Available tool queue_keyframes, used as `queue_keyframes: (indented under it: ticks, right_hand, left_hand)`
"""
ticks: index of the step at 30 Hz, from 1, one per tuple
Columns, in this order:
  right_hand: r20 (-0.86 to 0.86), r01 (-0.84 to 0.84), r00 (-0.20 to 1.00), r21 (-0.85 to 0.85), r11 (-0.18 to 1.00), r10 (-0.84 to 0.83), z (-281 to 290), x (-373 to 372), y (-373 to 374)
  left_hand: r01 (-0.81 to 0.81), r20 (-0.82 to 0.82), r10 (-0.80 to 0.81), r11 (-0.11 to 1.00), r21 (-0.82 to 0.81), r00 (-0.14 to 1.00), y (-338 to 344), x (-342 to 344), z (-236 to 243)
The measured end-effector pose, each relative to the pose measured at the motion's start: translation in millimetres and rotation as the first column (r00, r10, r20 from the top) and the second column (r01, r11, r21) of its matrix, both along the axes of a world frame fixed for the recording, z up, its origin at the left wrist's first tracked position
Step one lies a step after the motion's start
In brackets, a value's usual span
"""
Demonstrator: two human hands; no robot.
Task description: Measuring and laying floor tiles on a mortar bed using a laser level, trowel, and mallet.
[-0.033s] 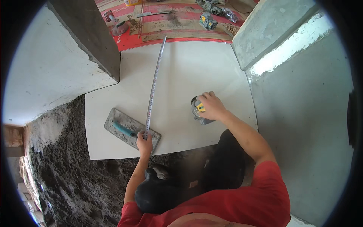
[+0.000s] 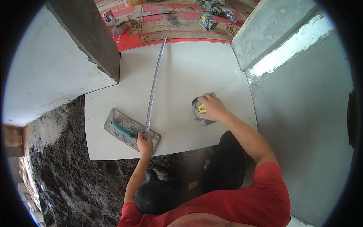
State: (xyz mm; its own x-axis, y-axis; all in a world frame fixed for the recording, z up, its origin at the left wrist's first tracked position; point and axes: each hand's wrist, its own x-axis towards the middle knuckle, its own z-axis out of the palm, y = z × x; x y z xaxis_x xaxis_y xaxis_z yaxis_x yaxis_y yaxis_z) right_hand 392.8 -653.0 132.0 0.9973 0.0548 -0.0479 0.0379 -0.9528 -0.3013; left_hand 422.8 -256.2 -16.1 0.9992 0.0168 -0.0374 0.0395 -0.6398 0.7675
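My left hand [image 2: 145,145] is closed on the near end of a silvery measuring tape [image 2: 154,84]. Its blade runs away from me, reaching the far edge of a large pale tile [image 2: 200,68]. Whether a tape case sits in my palm is hidden. Just under that hand, a dirty grey float [image 2: 141,140] with a teal handle [image 2: 123,129] lies on the tile. Over on the right, my right hand [image 2: 213,107] grips a grey-and-yellow hand tool [image 2: 197,109] with a rounded base, at the tile's surface. My fingers cover part of this tool.
Dark mortar [image 2: 64,151] lies left of the tile. A wall corner [image 2: 102,56] juts in at left; a grey wall [image 2: 302,106] borders the right. Beyond, a red-and-tan covering [image 2: 166,28] carries a red tool [image 2: 117,26], a battery pack [image 2: 208,22] and a long blade [image 2: 154,14].
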Motion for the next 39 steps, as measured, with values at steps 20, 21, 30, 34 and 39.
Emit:
queue_keyframes:
  ticks: [20, 21, 30, 34, 39]
  right_hand:
    - [-0.558, 0.77, 0.618, 0.285, 0.571, -0.554, 89, -176, 51]
    - [-0.577, 0.747, 0.644, 0.334, 0.575, -0.502, 77, -179, 70]
    - [-0.72, 0.733, 0.636, 0.453, 0.508, -0.276, -13, -147, 199]
    - [-0.688, 0.656, 0.581, 0.079, 0.751, -0.435, -87, -262, 153]
    - [-0.588, 0.483, 0.599, -0.276, 0.831, -0.543, -148, -335, 92]
  left_hand:
    - [0.024, -0.746, -0.067, 0.997, -0.069, 0.662, 80, -119, 256]
    - [0.029, -0.742, -0.094, 0.995, -0.1, 0.664, 75, -131, 238]
    - [0.004, -0.828, -0.08, 0.996, -0.093, 0.555, 85, -196, 172]
    - [-0.11, -0.862, 0.002, 0.992, -0.062, 0.506, 78, -225, 157]
    - [-0.256, -0.856, 0.025, 0.958, -0.127, 0.516, 30, -234, 71]
